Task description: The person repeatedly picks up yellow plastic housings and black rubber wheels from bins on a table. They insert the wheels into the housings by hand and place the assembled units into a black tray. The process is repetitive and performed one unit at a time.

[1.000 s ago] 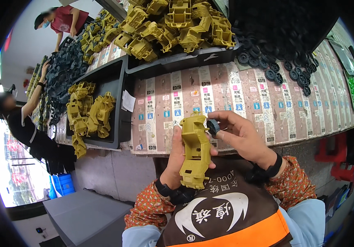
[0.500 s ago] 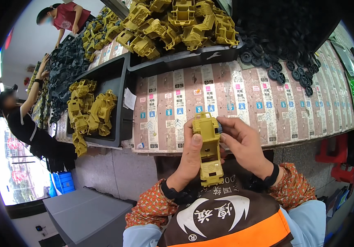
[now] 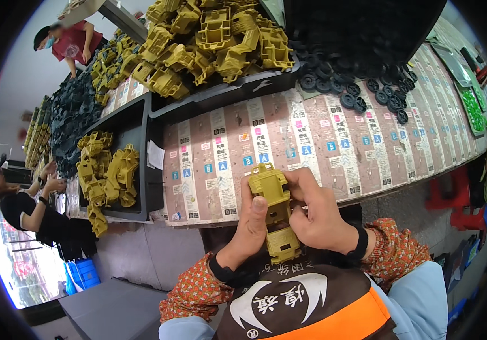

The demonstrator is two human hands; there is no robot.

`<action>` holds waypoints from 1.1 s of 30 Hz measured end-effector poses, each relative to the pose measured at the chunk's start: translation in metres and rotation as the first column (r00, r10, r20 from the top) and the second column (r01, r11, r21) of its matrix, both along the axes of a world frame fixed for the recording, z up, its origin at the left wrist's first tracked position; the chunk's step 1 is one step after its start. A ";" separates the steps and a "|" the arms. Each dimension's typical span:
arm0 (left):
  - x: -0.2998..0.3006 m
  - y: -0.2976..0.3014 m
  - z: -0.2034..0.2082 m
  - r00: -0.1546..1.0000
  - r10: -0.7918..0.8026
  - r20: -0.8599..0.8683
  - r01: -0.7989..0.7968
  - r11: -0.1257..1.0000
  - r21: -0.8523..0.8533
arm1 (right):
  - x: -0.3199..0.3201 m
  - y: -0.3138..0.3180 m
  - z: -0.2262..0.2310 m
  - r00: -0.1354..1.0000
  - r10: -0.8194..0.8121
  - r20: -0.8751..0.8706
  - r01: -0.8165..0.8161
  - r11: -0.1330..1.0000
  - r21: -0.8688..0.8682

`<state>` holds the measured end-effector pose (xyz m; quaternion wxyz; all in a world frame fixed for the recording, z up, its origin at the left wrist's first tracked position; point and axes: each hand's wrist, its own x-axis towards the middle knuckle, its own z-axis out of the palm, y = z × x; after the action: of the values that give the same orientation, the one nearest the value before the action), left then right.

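I have the shell (image 3: pixel 270 191) held up by the tabletop's (image 3: pixel 209 190) near edge, left hand (image 3: pixel 248 228) grasping its left side, seemingly to steady it, right hand (image 3: pixel 321 222) curled at the other, whether pinching anything I cannot tell.

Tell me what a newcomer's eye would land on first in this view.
Probably the big heap of yellow plastic parts, piled above the rim of a dark bin at the top middle. Next, the yellow shell at the centre, held in the left hand with the right hand against its right side. Then the black wheels scattered at upper right.
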<state>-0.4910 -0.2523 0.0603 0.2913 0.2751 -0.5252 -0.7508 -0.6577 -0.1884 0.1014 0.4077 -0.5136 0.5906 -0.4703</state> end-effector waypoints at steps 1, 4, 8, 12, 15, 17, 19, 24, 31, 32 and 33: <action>-0.002 -0.001 0.001 1.000 -0.003 0.015 0.003 1.000 0.012 | -0.001 -0.001 -0.011 1.000 -0.019 0.000 0.019 0.998 -0.054; -0.007 -0.001 0.008 0.999 -0.034 0.003 0.031 0.952 0.306 | -0.033 -0.014 0.004 0.994 0.063 -0.088 -0.062 0.998 0.006; 0.002 -0.013 0.011 0.992 0.049 -0.116 0.014 0.873 0.488 | -0.135 -0.061 -0.010 0.722 -0.317 -0.615 0.342 0.936 -0.082; 0.010 -0.027 0.019 0.983 0.154 -0.096 -0.090 0.874 0.477 | -0.209 -0.067 -0.032 0.418 -0.291 -0.860 0.354 0.925 -0.141; 0.004 -0.027 0.025 0.963 0.230 -0.142 -0.146 0.885 0.443 | -0.214 -0.066 -0.042 0.425 -0.230 -0.875 0.247 0.960 -0.133; 0.002 -0.029 0.022 0.942 0.292 -0.164 -0.183 0.859 0.479 | -0.214 -0.062 -0.045 0.433 -0.237 -0.870 0.206 0.965 -0.160; -0.002 -0.031 0.023 0.905 0.387 -0.177 -0.269 0.843 0.467 | -0.202 -0.060 -0.043 0.450 -0.236 -0.861 0.168 0.970 -0.178; -0.015 -0.034 0.024 0.829 0.521 -0.202 -0.386 0.795 0.467 | -0.093 -0.031 -0.011 0.988 -0.073 0.134 0.035 0.962 0.270; -0.018 -0.032 0.025 0.822 0.509 -0.254 -0.414 0.842 0.347 | -0.014 -0.011 -0.023 0.995 0.012 0.097 -0.017 0.998 0.054; -0.018 -0.031 0.026 0.823 0.510 -0.250 -0.424 0.844 0.327 | -0.011 -0.010 -0.026 0.996 -0.007 0.091 0.004 0.999 0.034; -0.018 -0.030 0.025 0.823 0.508 -0.255 -0.425 0.848 0.317 | -0.010 -0.009 -0.026 0.996 -0.008 0.086 0.003 0.999 0.047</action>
<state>-0.5086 -0.2822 0.0851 0.5144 0.3006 -0.2875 -0.7499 -0.6678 -0.1975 0.0757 0.4434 -0.4815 0.5849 -0.4790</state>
